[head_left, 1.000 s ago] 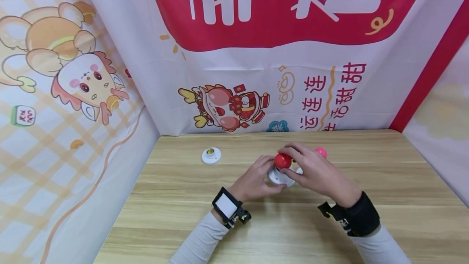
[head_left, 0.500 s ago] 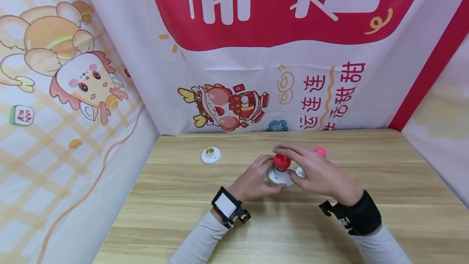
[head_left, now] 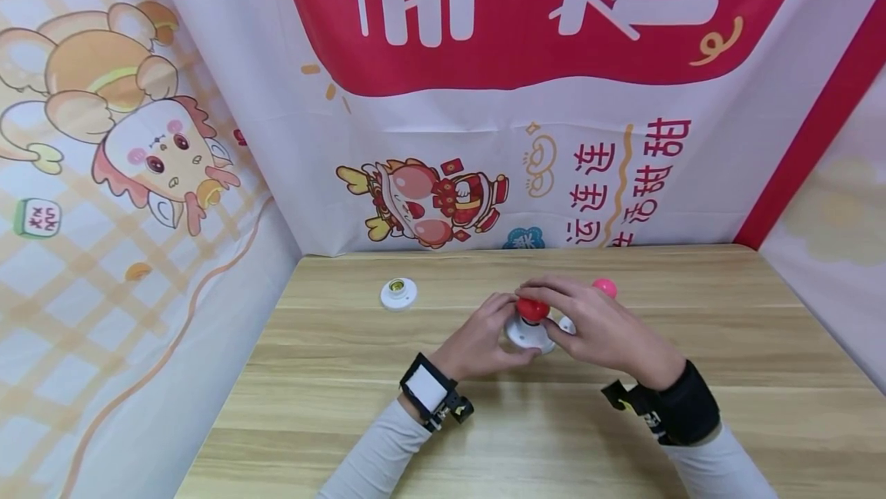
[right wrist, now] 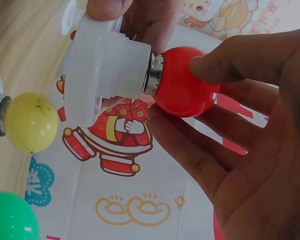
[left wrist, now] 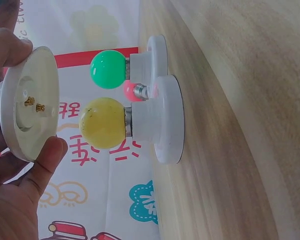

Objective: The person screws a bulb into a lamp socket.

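Note:
A white lamp holder (right wrist: 102, 70) is pinched at its rim by my left hand (head_left: 479, 343), raised off the table. Its hollow underside with two brass screws shows in the left wrist view. A red light bulb (right wrist: 185, 80) stands in the holder's socket, with a band of its metal cap showing at the socket mouth. My right hand (head_left: 601, 326) grips the red bulb, thumb on one side and fingers round the other. Near the hands, a yellow bulb (left wrist: 104, 123) and a green bulb (left wrist: 108, 69) each sit in a white holder on the table.
A pink bulb (head_left: 605, 287) is at the back, right of the hands. To the left, a white lamp holder (head_left: 398, 294) with a bare socket lies on the wooden table (head_left: 332, 407). Printed cloth (head_left: 484, 122) hangs along the back and sides.
My right hand's fingers have shifted round the red bulb, loosening from it half a second ago and covering its top again now. The left hand and the holder have stayed in place.

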Tool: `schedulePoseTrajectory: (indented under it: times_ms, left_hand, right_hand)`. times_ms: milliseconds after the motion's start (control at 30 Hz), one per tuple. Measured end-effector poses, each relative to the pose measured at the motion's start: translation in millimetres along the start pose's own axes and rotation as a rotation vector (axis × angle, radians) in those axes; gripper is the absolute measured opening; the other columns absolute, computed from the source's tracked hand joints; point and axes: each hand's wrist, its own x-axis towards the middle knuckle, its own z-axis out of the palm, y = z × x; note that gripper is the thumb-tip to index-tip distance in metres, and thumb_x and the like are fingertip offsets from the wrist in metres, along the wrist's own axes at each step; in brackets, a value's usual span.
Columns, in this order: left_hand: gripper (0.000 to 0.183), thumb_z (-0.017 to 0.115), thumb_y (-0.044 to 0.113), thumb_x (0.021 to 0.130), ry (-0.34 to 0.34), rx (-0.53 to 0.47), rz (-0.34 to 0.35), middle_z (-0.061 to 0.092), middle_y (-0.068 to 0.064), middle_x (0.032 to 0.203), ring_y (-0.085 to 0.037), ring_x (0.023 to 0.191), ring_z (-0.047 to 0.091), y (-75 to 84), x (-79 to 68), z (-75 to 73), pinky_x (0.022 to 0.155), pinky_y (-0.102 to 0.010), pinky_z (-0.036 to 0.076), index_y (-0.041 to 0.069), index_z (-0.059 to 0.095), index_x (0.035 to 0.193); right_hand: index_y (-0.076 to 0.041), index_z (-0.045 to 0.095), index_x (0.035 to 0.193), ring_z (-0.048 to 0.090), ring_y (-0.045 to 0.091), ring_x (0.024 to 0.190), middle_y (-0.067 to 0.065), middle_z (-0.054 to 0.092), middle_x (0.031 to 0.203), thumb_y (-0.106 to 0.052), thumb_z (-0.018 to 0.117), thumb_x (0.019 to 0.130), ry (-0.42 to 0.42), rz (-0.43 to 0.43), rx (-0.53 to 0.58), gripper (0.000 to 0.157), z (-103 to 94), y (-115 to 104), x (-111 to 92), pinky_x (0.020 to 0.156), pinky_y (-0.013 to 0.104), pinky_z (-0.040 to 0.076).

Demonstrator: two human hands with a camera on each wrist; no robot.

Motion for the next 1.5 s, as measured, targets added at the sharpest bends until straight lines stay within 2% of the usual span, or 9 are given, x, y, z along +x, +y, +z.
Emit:
schedulePoseTrajectory:
  times_ms: [600,1200,1333,1500]
  left_hand:
    - [0.073,0.067,0.050,0.084,0.000,-0.004,-0.001,0.046,0.001,0.140,-0.006,0.124,0.039,1.7,-0.1,-0.8,0.101,-0.019,0.042,0.013,0.044,0.143]
    - [0.070,0.067,0.049,0.084,0.008,0.010,0.018,0.048,0.001,0.138,-0.005,0.124,0.040,2.7,1.3,1.3,0.102,-0.019,0.041,0.013,0.046,0.140]
    - [0.069,0.068,0.048,0.084,0.004,0.008,0.014,0.048,0.001,0.138,-0.005,0.124,0.039,2.6,0.6,1.1,0.102,-0.019,0.041,0.013,0.047,0.140]
    - [0.071,0.069,0.049,0.083,0.013,0.013,0.007,0.049,-0.001,0.137,-0.006,0.125,0.040,2.2,-0.5,-0.7,0.102,-0.019,0.041,0.012,0.048,0.139]
  right_hand:
    - [-0.019,0.060,0.129,0.056,0.018,0.111,0.005,0.058,0.126,-0.030,0.075,0.083,0.017,0.064,-0.029,0.050,1.3,0.2,-1.3,0.088,0.040,0.055]
    - [-0.013,0.062,0.115,0.058,0.011,0.092,0.001,0.059,0.110,-0.033,0.079,0.078,0.072,0.061,-0.084,0.045,5.4,1.0,0.1,0.074,0.029,0.058]
    - [-0.013,0.061,0.117,0.059,0.012,0.093,0.002,0.059,0.114,-0.032,0.079,0.079,0.061,0.069,-0.081,0.046,5.5,0.7,0.3,0.075,0.032,0.059]
    - [-0.015,0.055,0.132,0.061,0.018,0.102,0.006,0.054,0.129,-0.039,0.075,0.081,0.033,0.094,-0.082,0.060,3.1,-1.3,-0.2,0.079,0.037,0.058]
